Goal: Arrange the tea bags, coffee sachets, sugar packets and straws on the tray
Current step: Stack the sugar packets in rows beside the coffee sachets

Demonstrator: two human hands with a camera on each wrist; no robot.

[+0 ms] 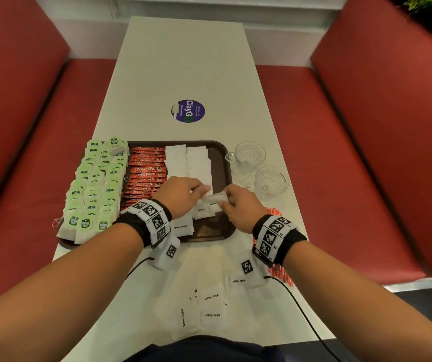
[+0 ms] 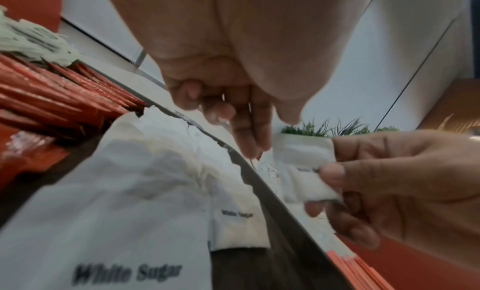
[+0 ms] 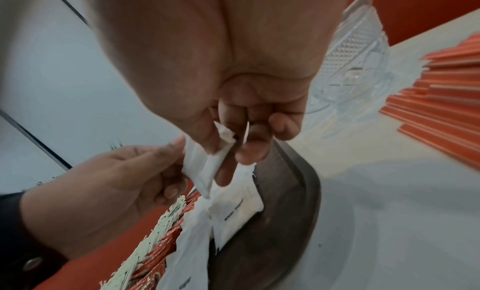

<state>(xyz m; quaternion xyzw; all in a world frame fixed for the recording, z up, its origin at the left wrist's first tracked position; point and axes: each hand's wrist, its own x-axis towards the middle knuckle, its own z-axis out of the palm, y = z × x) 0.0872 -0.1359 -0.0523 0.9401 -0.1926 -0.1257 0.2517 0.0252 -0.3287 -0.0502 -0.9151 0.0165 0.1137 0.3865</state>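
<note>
Head view looks down the bench [image 1: 183, 61] toward 12 o'clock; both wrist views sit close, sharing the tray [image 2: 272, 202] rim

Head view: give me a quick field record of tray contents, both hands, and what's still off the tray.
tray: tea bags left, coffee sachets next, white sugar packets in two rows
left hand: pinches one end of held sugar packet
right hand: pinches its other end, above the tray
off tray: loose sugar packets near table edge, straws at right
other: two glass cups

Glasses [image 1: 259, 165] right of tray [image 1: 222, 155]
</note>
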